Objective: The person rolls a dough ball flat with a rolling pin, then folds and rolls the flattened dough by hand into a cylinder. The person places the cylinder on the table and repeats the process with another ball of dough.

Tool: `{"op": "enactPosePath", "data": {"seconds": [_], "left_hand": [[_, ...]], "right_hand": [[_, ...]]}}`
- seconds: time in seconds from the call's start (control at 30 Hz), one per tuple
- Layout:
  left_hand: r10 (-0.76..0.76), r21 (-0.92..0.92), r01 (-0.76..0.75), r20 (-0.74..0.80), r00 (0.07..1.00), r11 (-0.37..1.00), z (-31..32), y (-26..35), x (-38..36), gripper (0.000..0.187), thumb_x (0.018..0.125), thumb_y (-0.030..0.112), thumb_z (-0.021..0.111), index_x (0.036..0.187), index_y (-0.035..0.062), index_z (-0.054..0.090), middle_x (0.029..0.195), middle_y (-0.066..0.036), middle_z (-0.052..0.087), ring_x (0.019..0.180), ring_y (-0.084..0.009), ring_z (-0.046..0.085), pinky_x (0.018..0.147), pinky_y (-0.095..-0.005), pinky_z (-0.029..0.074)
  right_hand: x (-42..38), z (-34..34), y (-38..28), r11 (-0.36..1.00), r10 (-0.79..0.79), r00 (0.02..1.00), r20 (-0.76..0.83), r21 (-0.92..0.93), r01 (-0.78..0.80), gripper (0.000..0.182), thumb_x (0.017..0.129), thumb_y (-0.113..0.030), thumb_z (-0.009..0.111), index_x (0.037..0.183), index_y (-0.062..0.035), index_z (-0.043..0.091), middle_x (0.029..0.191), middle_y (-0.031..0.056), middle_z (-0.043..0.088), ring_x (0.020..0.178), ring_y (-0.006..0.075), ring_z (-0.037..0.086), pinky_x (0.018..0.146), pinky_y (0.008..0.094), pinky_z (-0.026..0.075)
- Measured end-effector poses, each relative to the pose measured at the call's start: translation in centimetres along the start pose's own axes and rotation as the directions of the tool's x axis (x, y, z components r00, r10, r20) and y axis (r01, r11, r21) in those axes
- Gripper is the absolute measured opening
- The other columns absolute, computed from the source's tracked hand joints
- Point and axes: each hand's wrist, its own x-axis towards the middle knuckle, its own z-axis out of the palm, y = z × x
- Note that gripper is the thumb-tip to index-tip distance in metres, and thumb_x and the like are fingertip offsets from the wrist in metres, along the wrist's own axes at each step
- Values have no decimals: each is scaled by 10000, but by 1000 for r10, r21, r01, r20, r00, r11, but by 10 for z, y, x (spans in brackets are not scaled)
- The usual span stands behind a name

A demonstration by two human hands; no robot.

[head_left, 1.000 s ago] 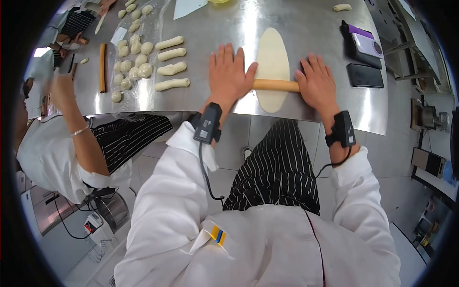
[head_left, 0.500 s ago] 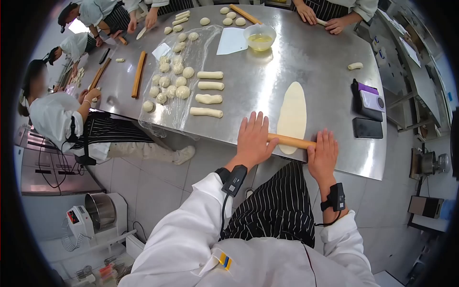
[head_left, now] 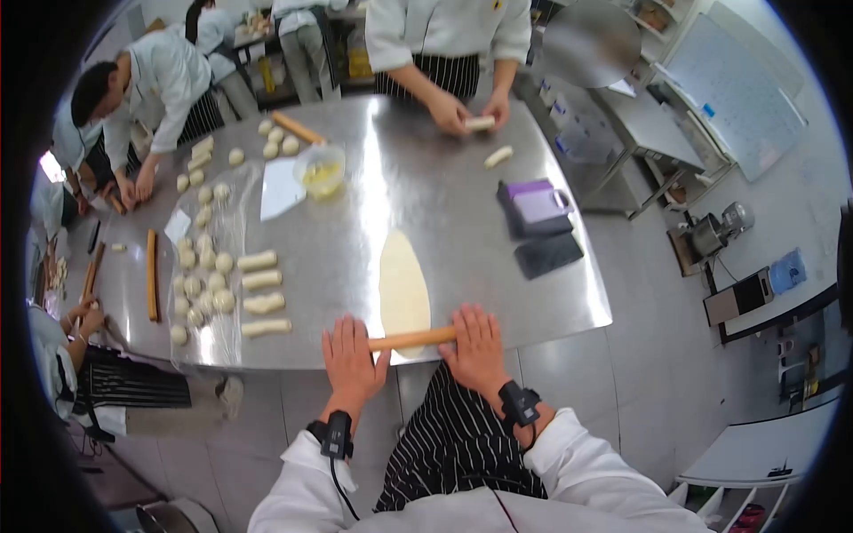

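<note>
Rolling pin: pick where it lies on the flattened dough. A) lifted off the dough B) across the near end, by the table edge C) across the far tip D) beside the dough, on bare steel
B: the rolling pin crosses the near end of the dough, with the left hand and right hand pressing flat on its ends.

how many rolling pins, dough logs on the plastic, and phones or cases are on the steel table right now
Rolling pins: 3, namely the rolling pin under the left hand and right hand, the left pin and the far pin.
Dough logs on the plastic sheet: 4.
Phones or cases: 2.
Total: 9.
</note>
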Motion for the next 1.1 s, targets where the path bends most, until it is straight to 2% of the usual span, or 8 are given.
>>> {"op": "enactPosePath", "data": {"seconds": [0.03, 0.1, 0.2, 0.4, 0.43, 0.7, 0.87, 1.1], "left_hand": [[20, 11, -19, -46, 999, 1000, -3, 0, 9, 682, 841, 399, 597, 1331, -58, 471, 1418, -251, 438, 1356, -404, 363, 1141, -567, 174], [-13, 10, 13, 65, 998, 1000, -8, 3, -2, 708, 844, 422, 595, 1338, -66, 455, 1422, -250, 428, 1365, -404, 347, 1143, -565, 172], [-5, -35, 8, 79, 997, 999, -12, 3, 0, 734, 848, 453, 591, 1352, -58, 438, 1436, -252, 404, 1375, -403, 325, 1149, -557, 161], [14, 69, -20, 95, 995, 997, -10, 1, -2, 736, 854, 476, 582, 1373, -25, 432, 1445, -257, 384, 1376, -410, 316, 1154, -545, 161], [-7, 72, -5, 164, 986, 997, -14, 3, -2, 753, 870, 494, 573, 1404, -12, 409, 1470, -265, 354, 1398, -409, 278, 1160, -542, 141], [27, 55, -33, 106, 994, 998, -5, -2, -12, 749, 852, 481, 605, 1395, 0, 417, 1455, -256, 362, 1395, -404, 273, 1156, -537, 149], [80, -55, -82, -48, 996, 995, -5, -5, -8, 601, 811, 361, 654, 1287, 22, 512, 1323, -186, 501, 1275, -372, 420, 1093, -530, 258], [76, -66, -77, -18, 997, 995, -9, -4, -21, 623, 838, 325, 627, 1374, 66, 445, 1405, -147, 436, 1350, -359, 342, 1138, -561, 181]], "right_hand": [[8, -1, 2, 1000, -12, 999, -49, -9, 11, 678, 878, -421, 592, 1397, -15, 431, 1465, 186, 407, 1392, 356, 327, 1158, 521, 183], [-2, -3, -1, 1000, -2, 999, 37, -14, 2, 694, 872, -429, 596, 1402, -14, 426, 1467, 189, 401, 1397, 354, 314, 1160, 516, 178], [-2, -8, -3, 1000, 27, 996, 88, -6, -27, 721, 861, -447, 603, 1409, -15, 420, 1466, 192, 397, 1401, 353, 301, 1163, 512, 169], [-9, -10, -3, 998, -36, 998, 56, -41, 38, 759, 847, -474, 615, 1414, -16, 406, 1472, 192, 380, 1401, 362, 289, 1167, 511, 135], [-10, -10, -3, 998, -34, 997, 69, -42, 37, 769, 843, -482, 617, 1415, -15, 404, 1472, 195, 377, 1404, 366, 282, 1169, 513, 129], [-17, -4, 0, 994, -68, 996, 61, -79, 73, 803, 815, -488, 650, 1408, -15, 388, 1461, 203, 364, 1391, 392, 277, 1150, 541, 151], [-12, -12, -1, 997, -70, 997, -21, -18, 70, 667, 821, -404, 656, 1337, -25, 471, 1364, 195, 469, 1305, 383, 390, 1115, 531, 234], [-14, -11, 2, 998, -65, 997, 41, 3, 65, 624, 832, -345, 657, 1355, -54, 483, 1384, 178, 461, 1324, 364, 379, 1132, 534, 207]]}}
